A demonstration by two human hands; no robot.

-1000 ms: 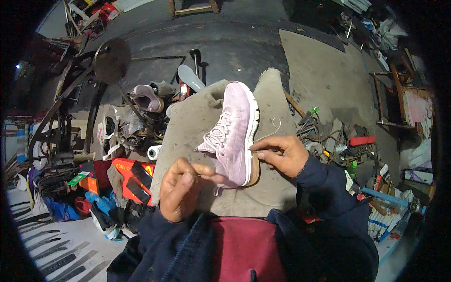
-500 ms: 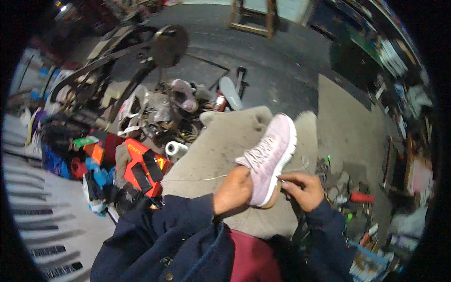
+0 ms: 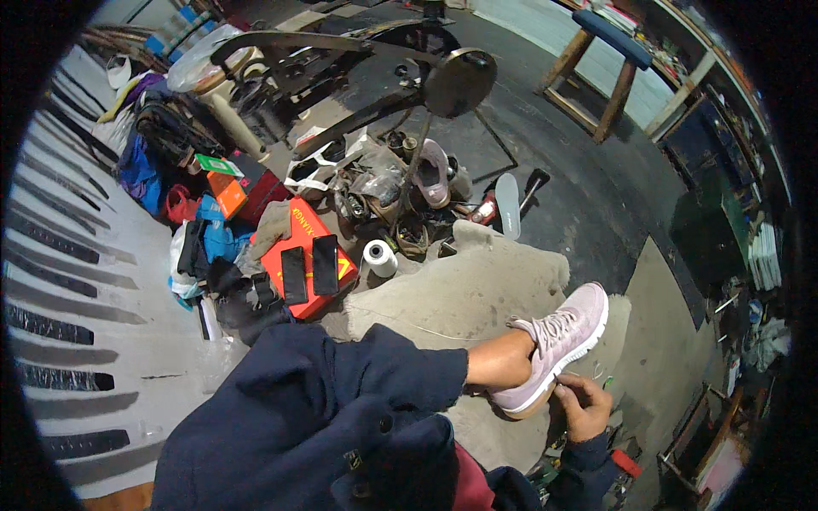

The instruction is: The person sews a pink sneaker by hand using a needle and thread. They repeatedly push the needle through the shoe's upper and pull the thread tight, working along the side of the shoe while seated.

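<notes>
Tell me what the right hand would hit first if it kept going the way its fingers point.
The right hand points up and left at the pink shoe; its fingers already look to be at the sole's edge, so it would meet the sole first. Depth is hard to judge here.

Dark floor [image 3: 596, 213] bears beige mat [image 3: 477, 294], thread spool [image 3: 380, 257], red box [image 3: 300, 255].

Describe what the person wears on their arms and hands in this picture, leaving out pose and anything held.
Both arms are covered by dark navy sleeves of a thick, soft-looking top. The left sleeve is bulky and creased, ending in a plain cuff near the wrist. The right sleeve shows only its cuff end. The left hand and right hand are bare: no gloves, rings or watch can be made out.
</notes>
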